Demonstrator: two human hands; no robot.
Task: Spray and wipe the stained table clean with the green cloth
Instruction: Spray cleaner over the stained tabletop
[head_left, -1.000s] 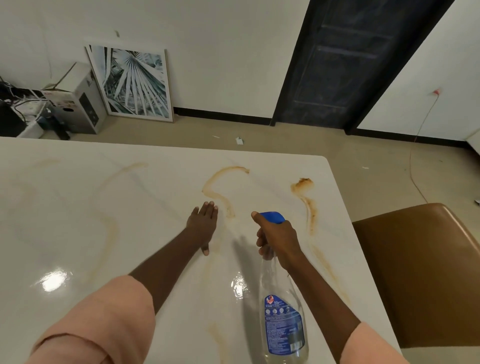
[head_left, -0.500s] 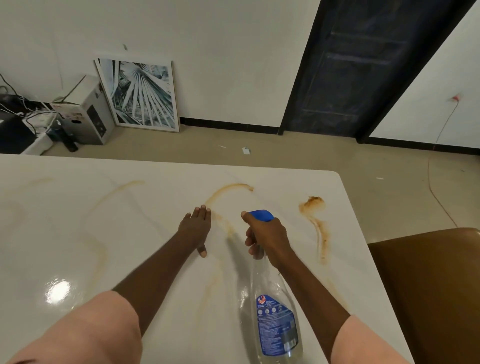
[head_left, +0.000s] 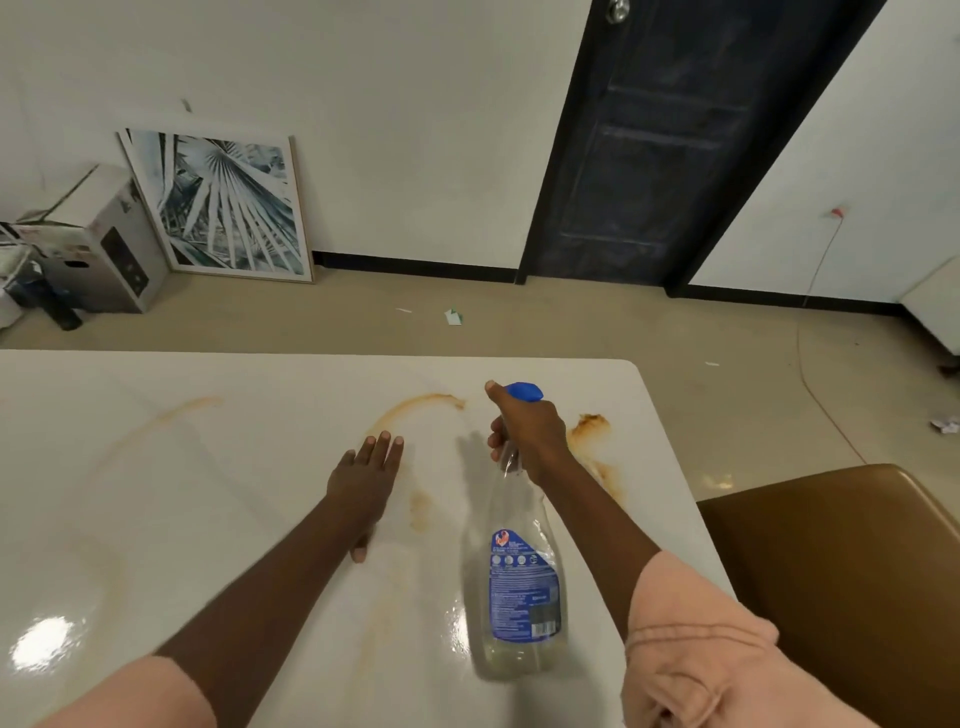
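My right hand grips the neck of a clear spray bottle with a blue trigger head and a blue label, held above the white table with its nozzle toward the far side. My left hand lies flat on the tabletop, fingers together, holding nothing. A curved brown stain lies just beyond the left hand's fingertips. A darker brown stain runs along the table's right edge, partly hidden by my right wrist. Fainter streaks mark the left half. No green cloth is in view.
A brown padded chair stands against the table's right side. Beyond the table are beige floor, a framed palm print leaning on the wall, a white box with cables at far left, and a dark door.
My right hand has lifted the spray bottle's head farther forward over the table. The left hand stays flat on the tabletop. The camera has tilted up and shifted.
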